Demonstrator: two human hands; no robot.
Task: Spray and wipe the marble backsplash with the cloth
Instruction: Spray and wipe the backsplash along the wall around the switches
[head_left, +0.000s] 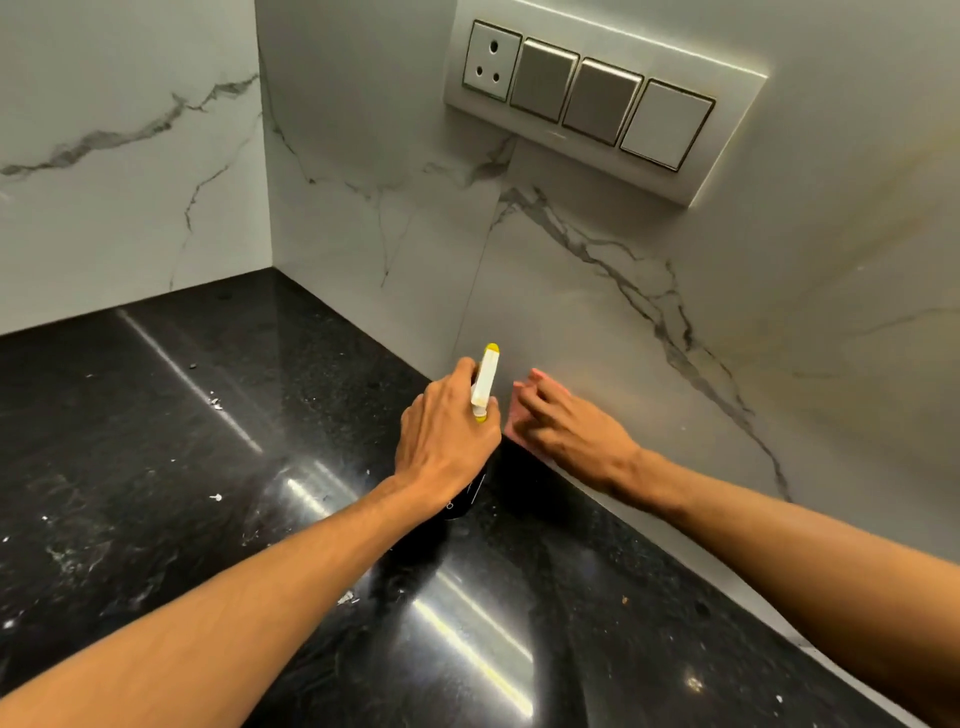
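Observation:
My left hand (447, 423) grips a spray bottle (486, 382) with a white and yellow head; its dark body shows below my wrist, and the nozzle points at the wall. My right hand (566, 423) presses a pink cloth (515, 428) flat against the white marble backsplash (597, 312), low down near the joint with the counter. Most of the cloth is hidden under my fingers. The marble has grey veins running across it.
A black polished counter (208, 467) carries small white crumbs and specks. A switch plate (592, 98) with one socket and three switches sits on the wall above. The wall corner (265, 208) lies to the left.

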